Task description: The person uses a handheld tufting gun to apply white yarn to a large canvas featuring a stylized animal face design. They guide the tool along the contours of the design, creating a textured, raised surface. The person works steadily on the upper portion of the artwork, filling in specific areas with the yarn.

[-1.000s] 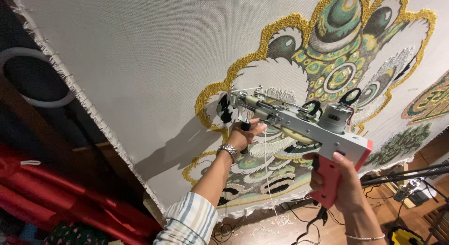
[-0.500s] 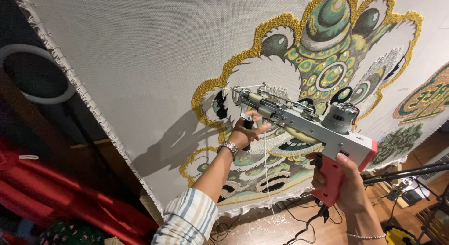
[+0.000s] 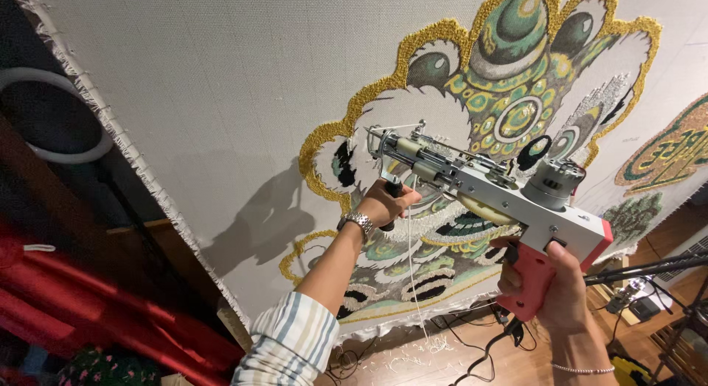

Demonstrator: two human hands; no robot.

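Stretched canvas (image 3: pixel 221 84); tufting gun (image 3: pixel 487 187) in 2 hands

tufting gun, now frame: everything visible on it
The tufting gun has a silver metal body, a round grey motor housing on top, black scissor-like loops beside it and a red-pink pistol grip. It tilts, needle end up-left against the cloth. The right hand wraps the pistol grip; the left hand holds the black front handle. Pale yarn hangs below, and a black cord trails from the grip.
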